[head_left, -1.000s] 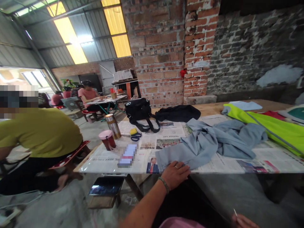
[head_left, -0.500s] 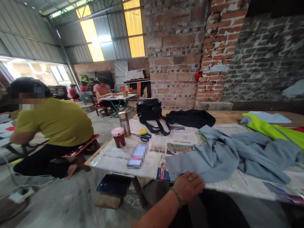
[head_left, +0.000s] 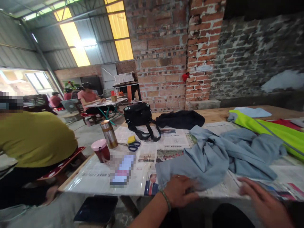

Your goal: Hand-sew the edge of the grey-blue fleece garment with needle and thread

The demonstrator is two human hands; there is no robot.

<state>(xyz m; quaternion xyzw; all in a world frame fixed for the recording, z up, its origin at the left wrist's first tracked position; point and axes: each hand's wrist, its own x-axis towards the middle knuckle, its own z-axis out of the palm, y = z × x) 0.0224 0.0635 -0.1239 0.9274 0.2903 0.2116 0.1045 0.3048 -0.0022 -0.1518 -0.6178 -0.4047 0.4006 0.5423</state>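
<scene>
My left hand, with a band on the wrist, rests at the near left edge of a crumpled grey garment. Its thumb stands a little apart from the fingers, whose tips are blurred; no clear grip on the cloth shows. To the right, my right hand is in front of the table's near edge. Its fingers are stretched out and partly blurred, with nothing visible in them and a gap between it and the cloth.
Newspaper under clear plastic covers the table. On it are a phone, a lidded red cup, a metal flask, scissors, a black bag, dark cloth and a yellow-green garment. A person sits at left.
My right hand has come into view at the lower right. My left hand stays at the garment's edge, its fingers now blurred. The whole view has swung to the right.
</scene>
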